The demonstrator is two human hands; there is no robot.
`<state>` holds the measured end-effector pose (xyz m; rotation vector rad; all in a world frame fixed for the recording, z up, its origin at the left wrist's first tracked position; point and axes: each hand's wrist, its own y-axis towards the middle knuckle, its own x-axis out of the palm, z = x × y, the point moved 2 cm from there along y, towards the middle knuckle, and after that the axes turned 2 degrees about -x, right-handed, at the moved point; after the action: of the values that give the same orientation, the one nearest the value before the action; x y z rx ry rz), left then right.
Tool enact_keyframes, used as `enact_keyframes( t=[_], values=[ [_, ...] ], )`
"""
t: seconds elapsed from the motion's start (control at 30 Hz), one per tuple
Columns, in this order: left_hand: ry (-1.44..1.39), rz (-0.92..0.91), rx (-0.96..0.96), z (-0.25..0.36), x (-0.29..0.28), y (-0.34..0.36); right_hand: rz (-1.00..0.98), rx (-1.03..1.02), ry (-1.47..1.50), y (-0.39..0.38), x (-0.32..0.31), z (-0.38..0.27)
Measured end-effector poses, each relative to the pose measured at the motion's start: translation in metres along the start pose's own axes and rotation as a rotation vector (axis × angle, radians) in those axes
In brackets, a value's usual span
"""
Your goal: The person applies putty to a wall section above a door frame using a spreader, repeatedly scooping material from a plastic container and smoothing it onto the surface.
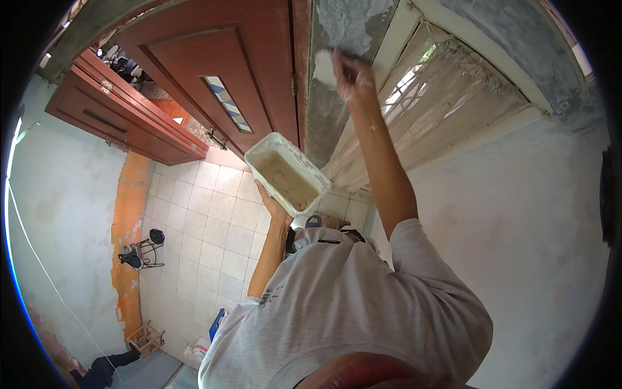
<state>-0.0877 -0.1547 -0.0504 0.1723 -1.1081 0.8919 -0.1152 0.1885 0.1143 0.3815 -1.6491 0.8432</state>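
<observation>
My left hand is wrapped round the lower left side of a white rectangular tub, holding it tilted in front of my body. Whitish paste is smeared on its rim, and a beige layer coats the inside. My right hand is raised against the grey wall strip between the red-brown door and the window. Its fingers are curled, with white smears on hand and forearm. Beside the fingertips is a white patch; whether this is paste on the wall or a loaded tool, I cannot make out.
A red-brown door with a narrow glass pane stands left of the strip; another door leaf hangs open. A curtained window is on the right. Below are the tiled floor, a metal stool and a wooden stool.
</observation>
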Motion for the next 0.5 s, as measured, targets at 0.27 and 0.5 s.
enact_keyframes(
  t=[0.27, 0.5],
  values=[
    [0.016, -0.018, 0.011, 0.008, 0.003, -0.002, -0.460, -0.272, -0.138, -0.099, 0.060, 0.013],
    [0.014, 0.031, -0.029, 0.001, -0.005, 0.002, 0.330, -0.141, -0.159, -0.002, -0.115, 0.042]
  ],
)
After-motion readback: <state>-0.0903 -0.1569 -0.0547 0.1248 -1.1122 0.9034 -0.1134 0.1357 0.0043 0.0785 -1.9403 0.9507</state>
